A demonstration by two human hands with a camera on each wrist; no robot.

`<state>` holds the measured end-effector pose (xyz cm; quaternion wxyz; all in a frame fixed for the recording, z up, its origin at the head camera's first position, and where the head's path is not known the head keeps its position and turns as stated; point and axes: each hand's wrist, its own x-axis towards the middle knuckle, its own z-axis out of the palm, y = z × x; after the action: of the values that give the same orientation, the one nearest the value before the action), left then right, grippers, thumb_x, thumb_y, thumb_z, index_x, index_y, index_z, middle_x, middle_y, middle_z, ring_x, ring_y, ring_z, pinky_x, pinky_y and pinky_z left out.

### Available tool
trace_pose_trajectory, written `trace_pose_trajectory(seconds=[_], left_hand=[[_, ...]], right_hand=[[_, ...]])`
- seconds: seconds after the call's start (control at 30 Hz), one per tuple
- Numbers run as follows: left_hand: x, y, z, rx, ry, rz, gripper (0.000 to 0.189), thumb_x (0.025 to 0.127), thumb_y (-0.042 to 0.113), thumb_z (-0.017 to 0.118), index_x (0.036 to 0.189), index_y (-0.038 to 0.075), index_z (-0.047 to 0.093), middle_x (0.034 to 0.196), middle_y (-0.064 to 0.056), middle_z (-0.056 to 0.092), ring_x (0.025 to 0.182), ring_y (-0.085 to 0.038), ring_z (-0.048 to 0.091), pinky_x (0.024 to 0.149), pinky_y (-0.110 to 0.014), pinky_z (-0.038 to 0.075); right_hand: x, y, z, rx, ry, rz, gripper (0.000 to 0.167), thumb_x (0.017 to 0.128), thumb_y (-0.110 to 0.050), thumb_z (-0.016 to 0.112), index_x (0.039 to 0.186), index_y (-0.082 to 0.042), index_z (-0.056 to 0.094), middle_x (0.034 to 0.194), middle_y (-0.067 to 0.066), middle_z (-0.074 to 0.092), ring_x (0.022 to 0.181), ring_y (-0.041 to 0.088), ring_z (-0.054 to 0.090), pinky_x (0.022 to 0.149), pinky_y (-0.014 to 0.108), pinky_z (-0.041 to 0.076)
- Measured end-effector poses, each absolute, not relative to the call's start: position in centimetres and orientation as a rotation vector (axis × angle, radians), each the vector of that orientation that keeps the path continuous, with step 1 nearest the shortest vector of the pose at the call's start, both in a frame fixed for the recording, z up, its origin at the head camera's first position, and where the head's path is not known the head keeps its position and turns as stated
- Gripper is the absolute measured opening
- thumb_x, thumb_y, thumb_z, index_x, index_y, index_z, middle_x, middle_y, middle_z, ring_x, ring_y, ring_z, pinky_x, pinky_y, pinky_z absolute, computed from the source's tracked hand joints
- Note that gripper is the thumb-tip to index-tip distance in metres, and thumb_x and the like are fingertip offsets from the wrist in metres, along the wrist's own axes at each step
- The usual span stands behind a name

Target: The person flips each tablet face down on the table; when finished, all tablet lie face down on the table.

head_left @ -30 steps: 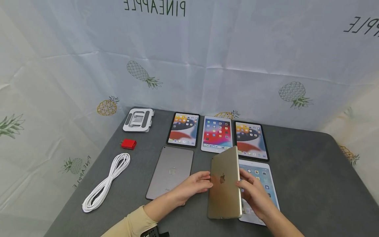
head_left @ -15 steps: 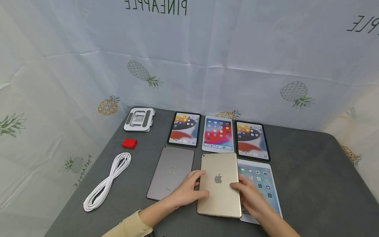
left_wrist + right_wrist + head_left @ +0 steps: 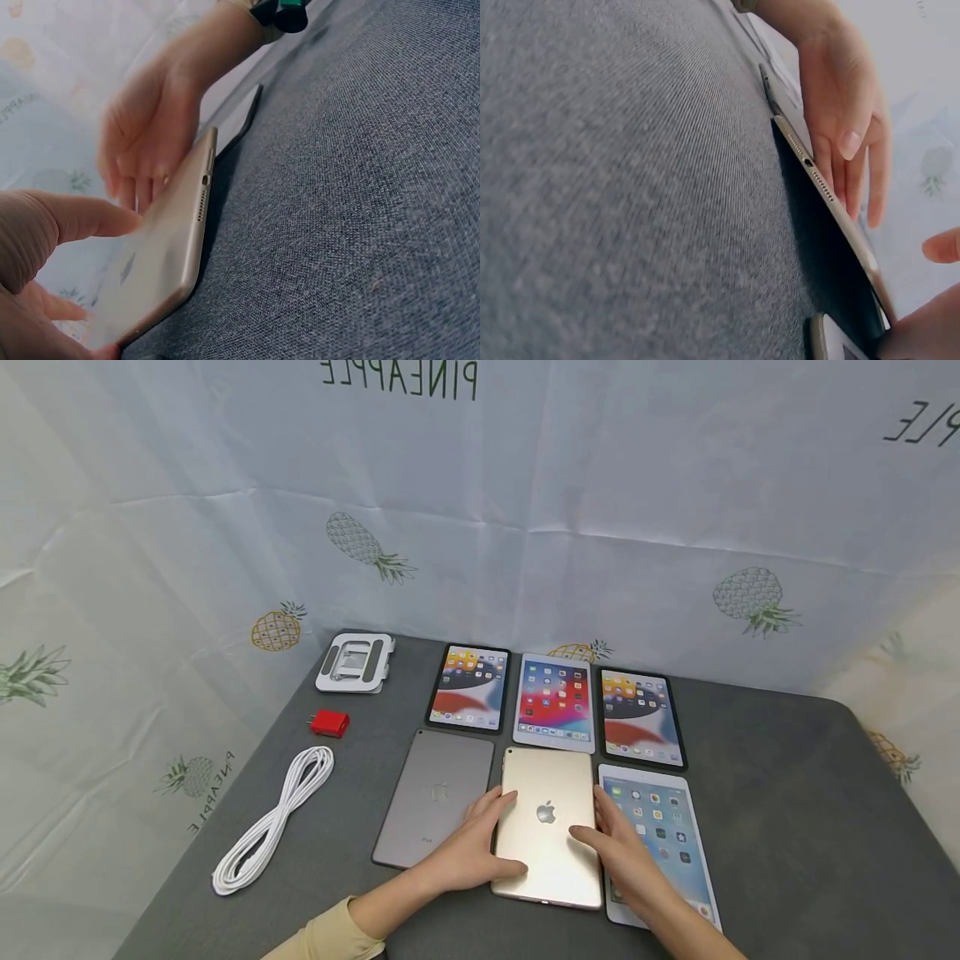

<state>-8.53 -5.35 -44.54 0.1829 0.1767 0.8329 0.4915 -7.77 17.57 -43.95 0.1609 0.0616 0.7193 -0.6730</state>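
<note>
A gold tablet (image 3: 551,852) lies face down at the front middle, its back and logo showing. My left hand (image 3: 468,852) rests on its left side, thumb and a fingertip spread on the back. At its right edge, my right hand (image 3: 622,852) holds the tablet, thumb over the back and fingers along the side. The right wrist view has a dark gap under the tablet's edge (image 3: 832,195), wider toward my right hand. Close on the right, a white tablet (image 3: 663,827) lies screen up, partly hidden by my right hand. A grey tablet (image 3: 435,785) lies face down on the left.
Three lit tablets line the back: a black one (image 3: 468,689), a white one (image 3: 555,702) and another black one (image 3: 642,718). Farther left are a white folding stand (image 3: 367,672), a red charger plug (image 3: 330,723) and a coiled white cable (image 3: 273,822). A pineapple-print curtain (image 3: 525,485) hangs behind.
The gold tablet, earlier held tilted up on edge between both hands, has been lowered nearly flat and shifted a little left. Both hands have followed it, and more of the white tablet's screen shows.
</note>
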Motion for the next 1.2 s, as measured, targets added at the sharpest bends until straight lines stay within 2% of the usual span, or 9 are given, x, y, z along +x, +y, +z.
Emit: trace_pose_trajectory(seconds=[0.23,0.53,0.97,1.2], left_hand=[[-8.63,-5.35,-44.51,0.488,2.355,1.389,0.090,0.076,0.025,0.080,0.150,0.004,0.034,0.157,-0.024,0.017,0.143,-0.041,0.017,0.105,-0.067,0.025],[-8.78,-5.36,-44.68,0.480,2.366,1.410,0.086,0.078,0.025,0.080,0.148,0.003,0.036,0.156,-0.025,0.019,0.142,-0.043,0.019,0.105,-0.068,0.025],[-8.80,-5.18,-44.62,0.446,2.373,1.448,0.081,0.079,0.025,0.079,0.147,0.004,0.039,0.155,-0.024,0.022,0.141,-0.042,0.021,0.104,-0.068,0.026],[-8.76,-5.11,-44.56,0.458,2.384,1.448,0.080,0.079,0.025,0.078,0.146,0.003,0.040,0.154,-0.027,0.022,0.141,-0.044,0.021,0.104,-0.069,0.026]], right_hand=[[-7.68,17.29,-43.68,0.197,2.051,-1.907,0.102,0.087,-0.012,0.067,0.153,0.002,-0.010,0.160,0.023,-0.006,0.147,0.036,-0.004,0.117,0.053,0.005],[-7.48,17.08,-43.39,0.236,2.024,-1.894,0.107,0.086,-0.015,0.069,0.153,-0.002,-0.013,0.160,0.018,-0.014,0.147,0.032,-0.012,0.117,0.051,-0.001],[-7.25,17.23,-43.43,0.230,1.961,-1.899,0.099,0.092,-0.020,0.062,0.154,-0.007,-0.015,0.160,0.015,-0.020,0.145,0.031,-0.019,0.115,0.056,-0.007],[-7.23,17.21,-43.44,0.232,1.939,-1.899,0.098,0.093,-0.020,0.061,0.154,-0.008,-0.014,0.160,0.013,-0.019,0.145,0.030,-0.018,0.113,0.058,-0.009]])
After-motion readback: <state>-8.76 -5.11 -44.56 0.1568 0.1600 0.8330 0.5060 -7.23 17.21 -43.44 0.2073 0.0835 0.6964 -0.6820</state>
